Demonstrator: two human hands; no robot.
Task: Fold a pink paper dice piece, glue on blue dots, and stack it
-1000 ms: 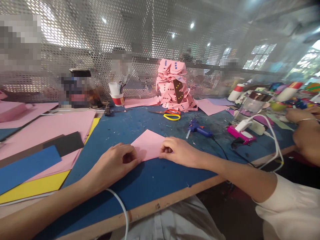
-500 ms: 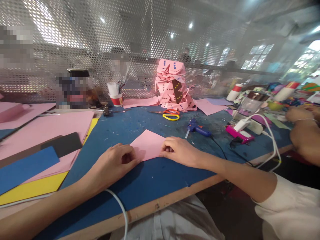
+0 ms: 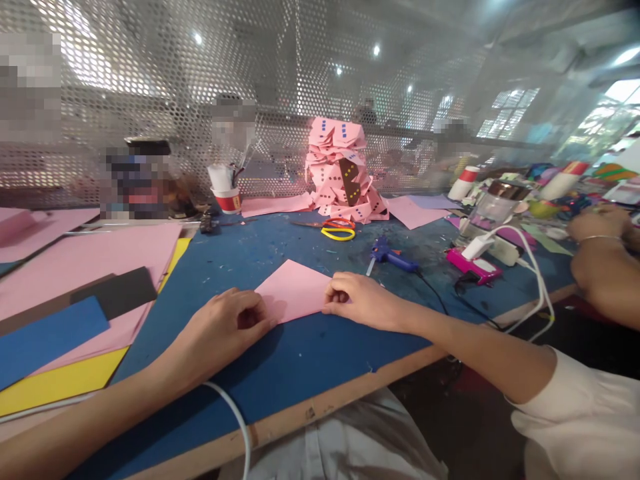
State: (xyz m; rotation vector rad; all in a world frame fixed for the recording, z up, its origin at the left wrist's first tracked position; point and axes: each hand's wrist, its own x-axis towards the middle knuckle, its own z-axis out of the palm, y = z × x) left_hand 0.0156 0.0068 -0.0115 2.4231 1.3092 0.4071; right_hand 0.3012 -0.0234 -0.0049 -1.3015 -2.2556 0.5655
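A piece of pink paper [image 3: 296,291] lies between my hands near the front of the blue table [image 3: 300,360], one corner pointing away from me. My left hand [image 3: 235,321] pinches its left edge with thumb and fingers. At the right corner, my right hand [image 3: 356,300] has its thumb and fingertips closed on the paper. Beyond it are scissors [image 3: 339,230] with red and yellow handles and a blue hot glue gun [image 3: 395,256].
A tall pink paper construction [image 3: 330,167] stands at the back. Left are pink sheets [image 3: 125,250] with blue card [image 3: 55,337] on top. To the right sit a magenta power strip [image 3: 473,265], a clear jar [image 3: 495,210] and another person's arm [image 3: 603,267]. A white cable [image 3: 235,407] hangs over the front edge.
The whole view has shifted slightly, so things on the table appear a little further left. Both hands keep their hold on the pink paper, with hardly any movement.
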